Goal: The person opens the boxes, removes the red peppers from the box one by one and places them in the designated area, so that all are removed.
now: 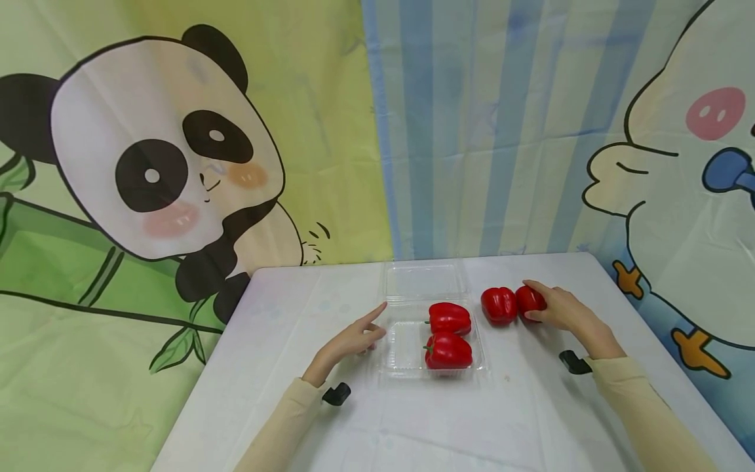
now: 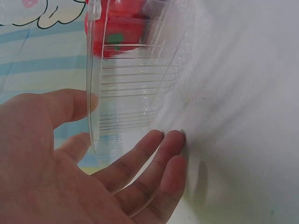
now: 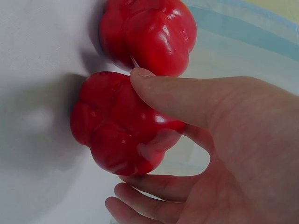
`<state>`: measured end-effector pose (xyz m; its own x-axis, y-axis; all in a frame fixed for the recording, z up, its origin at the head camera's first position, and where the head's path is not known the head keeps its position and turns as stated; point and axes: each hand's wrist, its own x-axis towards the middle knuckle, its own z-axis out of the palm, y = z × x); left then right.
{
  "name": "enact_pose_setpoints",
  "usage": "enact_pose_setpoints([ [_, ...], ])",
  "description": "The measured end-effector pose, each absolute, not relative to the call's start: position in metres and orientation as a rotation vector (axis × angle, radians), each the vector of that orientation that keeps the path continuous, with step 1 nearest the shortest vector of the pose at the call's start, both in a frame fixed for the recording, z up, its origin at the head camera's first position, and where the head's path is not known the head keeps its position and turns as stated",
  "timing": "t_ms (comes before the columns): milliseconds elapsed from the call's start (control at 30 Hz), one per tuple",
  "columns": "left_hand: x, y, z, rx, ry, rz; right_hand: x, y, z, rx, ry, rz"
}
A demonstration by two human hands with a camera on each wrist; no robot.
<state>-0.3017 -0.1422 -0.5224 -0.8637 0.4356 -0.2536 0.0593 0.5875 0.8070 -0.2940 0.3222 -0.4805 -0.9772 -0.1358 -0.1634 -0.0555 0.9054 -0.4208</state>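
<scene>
My right hand [image 1: 563, 309] grips a red bell pepper [image 3: 126, 126], its thumb on one side and fingers on the other. Another red bell pepper [image 1: 498, 305] sits close against it on the table. A clear plastic clamshell box [image 1: 402, 347] lies unfolded in the middle, its lid [image 1: 425, 280] toward the back. Inside its right half lie two more red bell peppers, a rear pepper [image 1: 449, 318] and a front pepper [image 1: 448, 351]. At the box's left edge is my left hand [image 1: 354, 337], fingers loosely extended; one digit overlaps the rim [image 2: 93, 116] in the left wrist view.
A white table [image 1: 283, 341] carries everything. Behind it hangs a cloth backdrop with a panda [image 1: 135, 190], blue stripes and a white cartoon animal [image 1: 690, 216]. Small black devices sit at the left wrist [image 1: 337, 394] and right wrist [image 1: 575, 362].
</scene>
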Motion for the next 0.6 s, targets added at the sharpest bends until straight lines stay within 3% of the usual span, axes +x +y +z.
enact_pose_setpoints([
  [600,-0.3029,-0.1427,-0.5245,0.403,2.391,1.201,-0.2916,0.3143,-0.4786,-0.087,2.907,-0.539],
])
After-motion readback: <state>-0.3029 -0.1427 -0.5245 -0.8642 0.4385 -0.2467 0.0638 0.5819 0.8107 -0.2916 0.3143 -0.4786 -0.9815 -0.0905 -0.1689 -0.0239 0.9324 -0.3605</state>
